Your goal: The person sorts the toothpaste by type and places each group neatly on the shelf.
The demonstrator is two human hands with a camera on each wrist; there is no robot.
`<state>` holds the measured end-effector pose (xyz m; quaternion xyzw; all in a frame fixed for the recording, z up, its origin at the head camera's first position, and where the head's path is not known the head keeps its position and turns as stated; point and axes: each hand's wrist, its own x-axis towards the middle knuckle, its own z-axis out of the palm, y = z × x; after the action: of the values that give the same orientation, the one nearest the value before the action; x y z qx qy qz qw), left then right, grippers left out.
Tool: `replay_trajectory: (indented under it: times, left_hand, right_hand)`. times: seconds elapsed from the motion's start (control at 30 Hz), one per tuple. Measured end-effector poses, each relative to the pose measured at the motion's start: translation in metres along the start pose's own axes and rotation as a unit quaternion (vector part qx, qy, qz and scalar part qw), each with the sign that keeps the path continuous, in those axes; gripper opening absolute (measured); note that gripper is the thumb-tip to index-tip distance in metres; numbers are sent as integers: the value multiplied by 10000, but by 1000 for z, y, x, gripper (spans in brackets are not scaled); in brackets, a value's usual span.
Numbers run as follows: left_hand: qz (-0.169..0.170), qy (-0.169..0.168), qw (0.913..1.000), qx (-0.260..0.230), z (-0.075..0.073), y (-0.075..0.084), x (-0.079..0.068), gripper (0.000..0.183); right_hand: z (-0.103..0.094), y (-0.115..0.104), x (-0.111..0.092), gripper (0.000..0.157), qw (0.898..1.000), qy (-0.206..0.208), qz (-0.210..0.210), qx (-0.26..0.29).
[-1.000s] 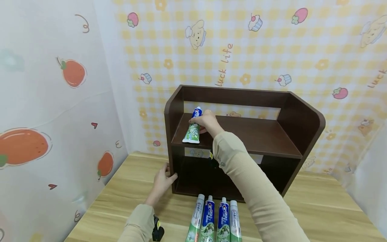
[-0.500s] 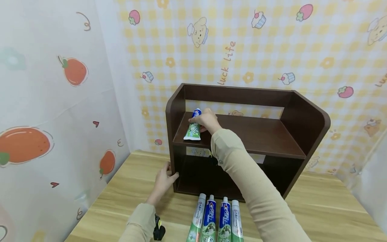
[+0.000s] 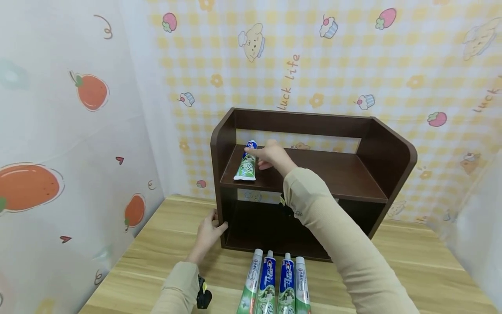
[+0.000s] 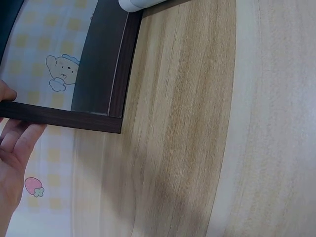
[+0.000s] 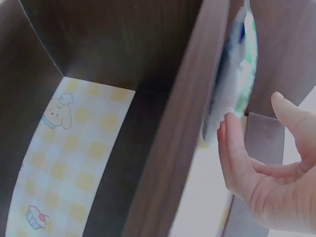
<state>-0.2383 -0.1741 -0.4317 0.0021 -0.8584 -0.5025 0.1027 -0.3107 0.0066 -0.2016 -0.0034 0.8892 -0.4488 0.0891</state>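
Note:
A blue-and-green toothpaste tube (image 3: 247, 168) lies on the upper board of a dark brown two-tier shelf (image 3: 325, 168), near its left side panel. My right hand (image 3: 272, 155) is beside the tube, thumb reaching over its cap half in the head view. In the right wrist view, the thumb and fingers of this hand (image 5: 266, 173) are spread apart, with fingertips close to the tube (image 5: 237, 74). My left hand (image 3: 209, 231) grips the front edge of the shelf's left panel low down. The left wrist view shows thumb and fingers on either side of that panel (image 4: 64, 117).
Several toothpaste tubes lie side by side on the wooden table (image 3: 157, 261) before the shelf, among them a blue Crest tube (image 3: 268, 279) and a white-and-green tube (image 3: 251, 279). A patterned wall covering (image 3: 313, 56) stands behind the shelf, another at left.
My right hand has loosened from the toothpaste tube and shifted slightly right, leaving the tube lying on the upper board. The left hand keeps its grip on the side panel.

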Motion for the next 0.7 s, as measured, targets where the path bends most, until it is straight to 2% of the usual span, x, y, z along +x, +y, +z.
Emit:
replay_trajectory:
  times: [0.3,0.47,0.7]
  left_hand:
    - [-135,19,9999,99,-2,-1,1,36]
    - [-168,-35,9997,147,-3,-1,3,39]
    - [-173,-126,9996,185,-1,-1,6,35]
  right_hand:
    - [-25,16,-28,52,9979,-376,-246,474]
    - [-32,24,-35,56,9975,-427,-225,523]
    - [-42,44,-49,52,9972,-441,-369,477]
